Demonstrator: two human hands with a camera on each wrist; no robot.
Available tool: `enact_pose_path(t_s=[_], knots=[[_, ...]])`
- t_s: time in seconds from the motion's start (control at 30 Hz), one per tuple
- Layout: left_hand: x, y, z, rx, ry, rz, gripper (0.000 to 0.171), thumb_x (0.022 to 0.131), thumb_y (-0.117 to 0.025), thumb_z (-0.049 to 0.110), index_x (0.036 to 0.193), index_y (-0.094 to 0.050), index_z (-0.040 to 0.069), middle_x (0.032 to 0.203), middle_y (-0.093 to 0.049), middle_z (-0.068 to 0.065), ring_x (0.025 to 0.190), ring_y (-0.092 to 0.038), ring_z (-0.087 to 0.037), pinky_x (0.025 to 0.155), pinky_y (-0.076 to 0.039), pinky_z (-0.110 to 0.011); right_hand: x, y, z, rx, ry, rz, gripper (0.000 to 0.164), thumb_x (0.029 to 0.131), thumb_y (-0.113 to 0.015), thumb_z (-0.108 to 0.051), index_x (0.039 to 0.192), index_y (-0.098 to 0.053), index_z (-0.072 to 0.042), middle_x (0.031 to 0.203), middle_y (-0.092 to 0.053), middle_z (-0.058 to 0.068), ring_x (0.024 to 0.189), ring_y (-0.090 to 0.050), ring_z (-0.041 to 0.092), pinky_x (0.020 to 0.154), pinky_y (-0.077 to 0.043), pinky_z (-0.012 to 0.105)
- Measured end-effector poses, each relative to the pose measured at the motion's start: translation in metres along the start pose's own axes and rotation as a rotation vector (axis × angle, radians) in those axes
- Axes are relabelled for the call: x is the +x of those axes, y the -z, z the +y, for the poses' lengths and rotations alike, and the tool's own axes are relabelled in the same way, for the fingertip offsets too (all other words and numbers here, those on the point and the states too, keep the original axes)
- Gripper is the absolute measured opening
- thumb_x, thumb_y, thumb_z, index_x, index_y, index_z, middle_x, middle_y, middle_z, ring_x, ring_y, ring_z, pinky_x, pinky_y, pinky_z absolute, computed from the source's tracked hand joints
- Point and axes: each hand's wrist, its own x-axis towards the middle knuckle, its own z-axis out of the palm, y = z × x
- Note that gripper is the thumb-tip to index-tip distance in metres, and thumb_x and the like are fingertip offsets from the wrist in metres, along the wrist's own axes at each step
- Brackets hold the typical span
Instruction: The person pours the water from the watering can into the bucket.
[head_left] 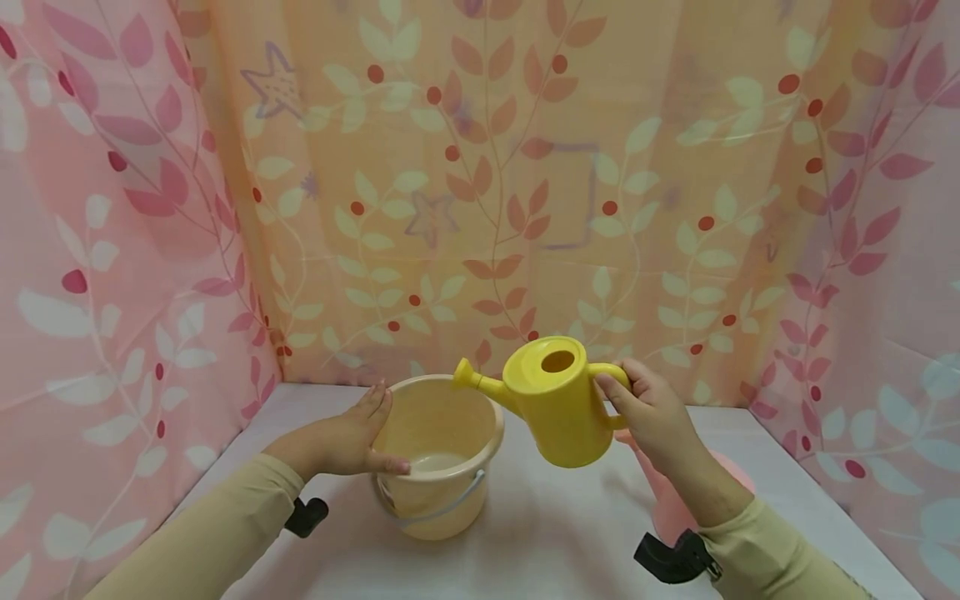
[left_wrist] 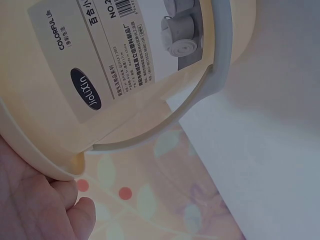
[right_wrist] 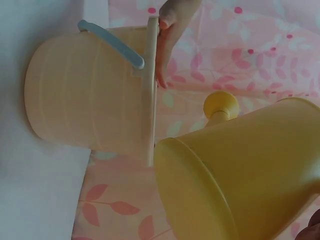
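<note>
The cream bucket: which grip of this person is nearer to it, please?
Left. The left grip is on the rim of the cream bucket; the right grip is apart, to its right, holding the yellow watering can.

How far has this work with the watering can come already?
Looks done: the yellow watering can is lifted, its spout apparently over the bucket. In hand: the right hand holds its handle; the left hand touches the bucket's rim. Probably left: pouring, since no stream shows.

The right wrist view crops the watering can [right_wrist: 250, 160] (a pink object [head_left: 670, 510] is part-hidden).
</note>
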Motion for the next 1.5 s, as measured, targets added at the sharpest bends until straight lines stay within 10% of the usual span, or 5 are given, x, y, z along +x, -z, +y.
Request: enact_pose_path(t_s=[1.5], knots=[[0.000,0.005,0.004,0.101,-0.025,-0.017,0.116,0.072,-0.049,0.075,0.140,-0.016,-0.012,0.148,-0.005,-0.029,0.137,-0.005,-0.039,0.107,-0.016,-0.053,0.008,0.000,-0.014,-0.133,-0.033,-0.103,0.037,0.089,-0.054,-0.044,0.097,-0.054,-0.008,0.081,-0.049,0.012,0.079,-0.049,0.027,0.064,-0.047,0.033]])
